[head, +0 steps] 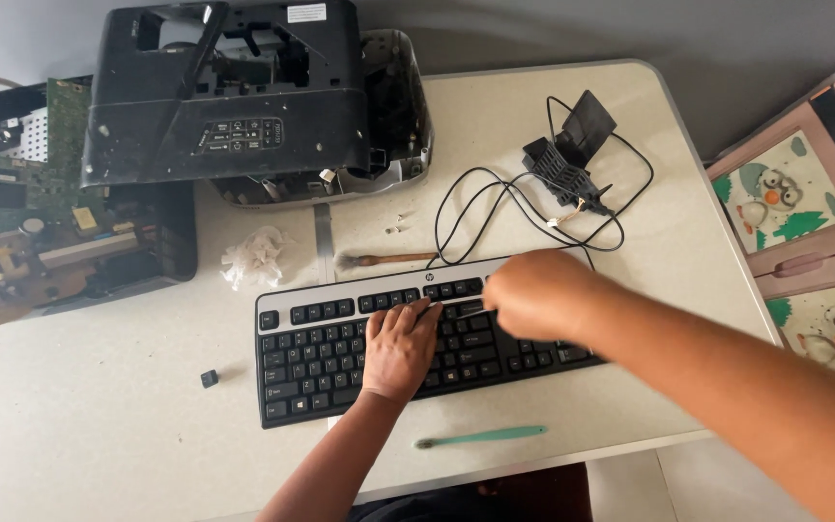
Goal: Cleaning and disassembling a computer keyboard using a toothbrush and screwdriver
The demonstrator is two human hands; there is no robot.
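Black keys and a silver upper edge mark the keyboard (417, 338), which lies slightly tilted at the centre of my view on the pale table (99, 425), its cable (495, 208) looping away toward 12 o'clock. I have my left hand (400, 346) resting palm-down on the middle rows of keys, fingers close together and pointing toward 1 o'clock, the fingertips reaching the upper rows. My right hand (533, 295) comes in from 4 o'clock and hovers over the upper right part of the keyboard, closed into a loose fist; a thin pale tool tip (471, 311) pokes out of it toward the left fingertips, though I cannot tell exactly what tool it is. At 6 o'clock from the keyboard, near the table edge, lies a teal toothbrush-like tool (480, 437). At 9 o'clock, apart from the board, sits 1 loose black keycap (209, 378). Just beyond the keyboard's top edge, at 11 o'clock, I see a small wooden-handled brush (384, 259) and, further left, a crumpled white tissue (253, 256). A black plastic bracket part (572, 150) rests inside the cable loops at 1 o'clock. Far at 11 o'clock stands an opened black printer housing (229, 92), with an exposed green circuit board (26, 203) beside it at 10 o'clock. At 3 o'clock, off the table, sits a pink cabinet (804, 208) with owl pictures.
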